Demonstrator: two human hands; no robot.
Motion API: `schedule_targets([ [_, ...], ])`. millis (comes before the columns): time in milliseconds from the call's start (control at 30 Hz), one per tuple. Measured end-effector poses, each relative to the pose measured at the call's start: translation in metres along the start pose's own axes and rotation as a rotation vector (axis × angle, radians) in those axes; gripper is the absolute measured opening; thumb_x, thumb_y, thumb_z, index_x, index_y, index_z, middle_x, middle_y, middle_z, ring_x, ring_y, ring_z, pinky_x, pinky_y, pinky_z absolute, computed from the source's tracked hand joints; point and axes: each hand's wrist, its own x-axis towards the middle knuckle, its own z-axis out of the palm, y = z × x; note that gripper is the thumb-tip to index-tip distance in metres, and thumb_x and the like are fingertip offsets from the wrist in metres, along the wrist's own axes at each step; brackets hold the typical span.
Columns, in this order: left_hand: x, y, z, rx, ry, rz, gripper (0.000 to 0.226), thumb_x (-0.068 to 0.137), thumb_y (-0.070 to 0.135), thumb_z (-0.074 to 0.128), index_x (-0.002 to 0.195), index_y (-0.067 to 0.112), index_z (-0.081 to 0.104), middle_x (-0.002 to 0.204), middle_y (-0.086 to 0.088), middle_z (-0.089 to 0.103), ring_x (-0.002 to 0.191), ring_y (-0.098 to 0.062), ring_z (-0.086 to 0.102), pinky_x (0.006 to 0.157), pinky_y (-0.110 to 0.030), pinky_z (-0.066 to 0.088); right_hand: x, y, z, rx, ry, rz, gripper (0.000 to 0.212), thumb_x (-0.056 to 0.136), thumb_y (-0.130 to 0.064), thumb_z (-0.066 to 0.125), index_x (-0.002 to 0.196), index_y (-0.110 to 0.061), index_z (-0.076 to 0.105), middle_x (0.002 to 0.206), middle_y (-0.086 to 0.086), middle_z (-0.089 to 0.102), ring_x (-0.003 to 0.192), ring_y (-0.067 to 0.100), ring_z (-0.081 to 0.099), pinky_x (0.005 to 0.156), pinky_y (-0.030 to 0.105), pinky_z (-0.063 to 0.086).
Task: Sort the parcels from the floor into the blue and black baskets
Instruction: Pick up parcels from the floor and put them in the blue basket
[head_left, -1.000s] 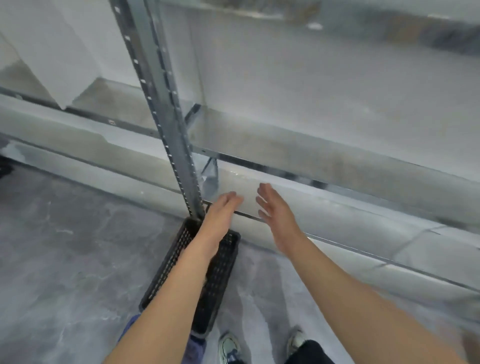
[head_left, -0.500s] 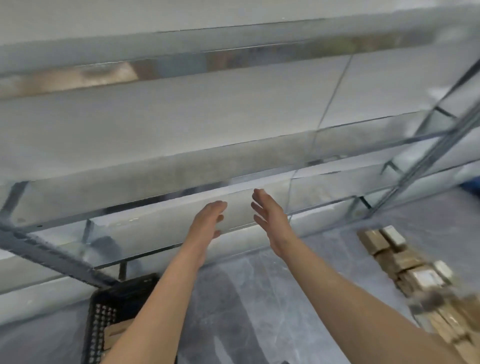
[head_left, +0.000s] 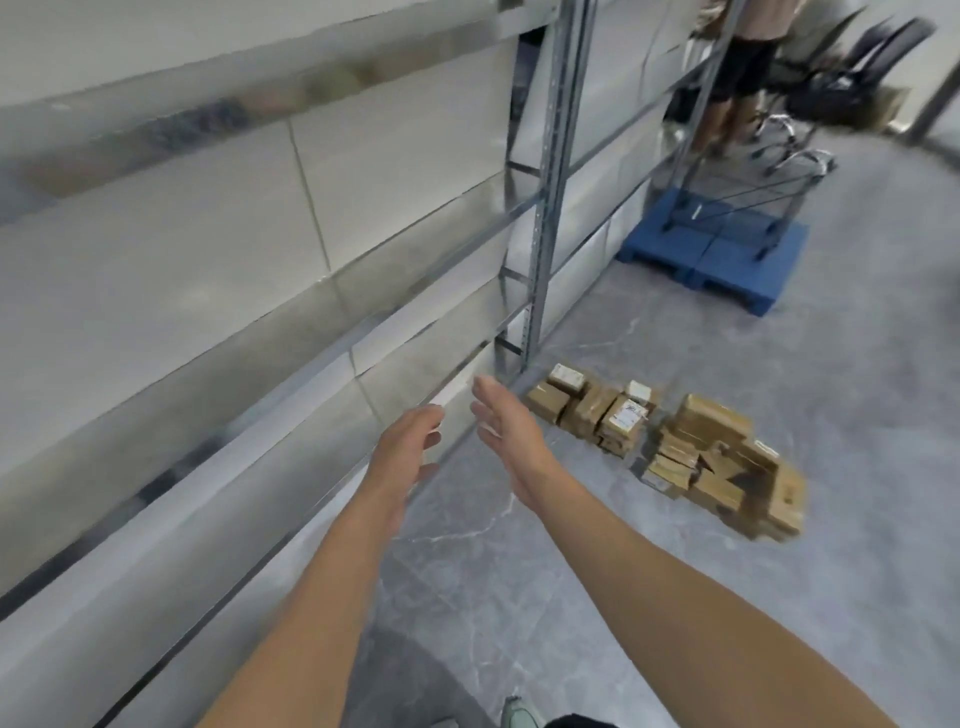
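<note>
The left hand (head_left: 408, 449) and right hand (head_left: 506, 434) are hanging empty in front, fingers straight and loosely spread, holding nothing. The small brown cardboard parcels (head_left: 719, 467) are lying in 2 heaps on the grey floor (head_left: 857, 415), ahead and rightward, well apart from both hands but nearer the right hand.

Shelving rack (head_left: 260, 270) runs down my whole left side, 9 o'clock up to 12, with its upright post (head_left: 540, 234) at about 12. My left hand (head_left: 410, 447) and right hand (head_left: 506, 441) are out in front, side by side, apart, just right of the rack. The parcels (head_left: 626, 415) sit on the floor (head_left: 675, 597) around 2 o'clock in two piles. The farther pile (head_left: 571, 400) is near the foot of the post, and the nearer pile (head_left: 717, 457) is just right of it. The pallet (head_left: 727, 254) is way back at 1 o'clock, with a person (head_left: 737, 78) standing behind it.
</note>
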Motion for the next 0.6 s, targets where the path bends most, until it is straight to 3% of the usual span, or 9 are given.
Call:
schedule_targets([
  [100,0.009,0.004,0.029,0.032,-0.105,0.003,0.023,0.102,0.044,0.057,0.119,0.032,0.067,0.129,0.008,0.065,0.12,-0.01,0.061,0.103,-0.044,0.053,-0.008,0.004,-0.027,0.037,0.106,0.0,0.065,0.106,-0.057,0.047,0.161,-0.022,0.039,0.161,-0.007,0.044,0.145,0.01,0.046,0.125,0.041,0.034],
  [200,0.02,0.0,0.049,0.076,-0.191,-0.002,0.029,0.104,0.041,0.057,0.127,0.026,0.066,0.132,0.004,0.065,0.122,-0.013,0.061,0.096,-0.039,0.054,-0.02,0.008,-0.044,0.063,0.203,0.005,0.061,0.107,-0.056,0.045,0.159,-0.023,0.041,0.161,-0.007,0.044,0.144,0.01,0.045,0.124,0.038,0.034],
  [467,0.027,-0.007,0.076,0.179,-0.397,0.007,0.012,0.106,0.042,0.054,0.112,0.037,0.063,0.128,0.006,0.063,0.12,-0.013,0.059,0.105,-0.046,0.051,-0.055,0.026,-0.063,0.102,0.428,0.007,0.065,0.107,-0.058,0.044,0.161,-0.023,0.037,0.163,-0.004,0.042,0.147,0.014,0.044,0.121,0.036,0.035],
  [600,0.027,-0.015,0.087,0.225,-0.463,-0.016,0.022,0.105,0.045,0.054,0.119,0.031,0.064,0.126,0.005,0.063,0.118,-0.012,0.06,0.102,-0.042,0.052,-0.068,0.039,-0.071,0.129,0.527,0.026,0.07,0.103,-0.062,0.048,0.161,-0.024,0.038,0.163,-0.005,0.042,0.143,0.013,0.047,0.114,0.034,0.038],
])
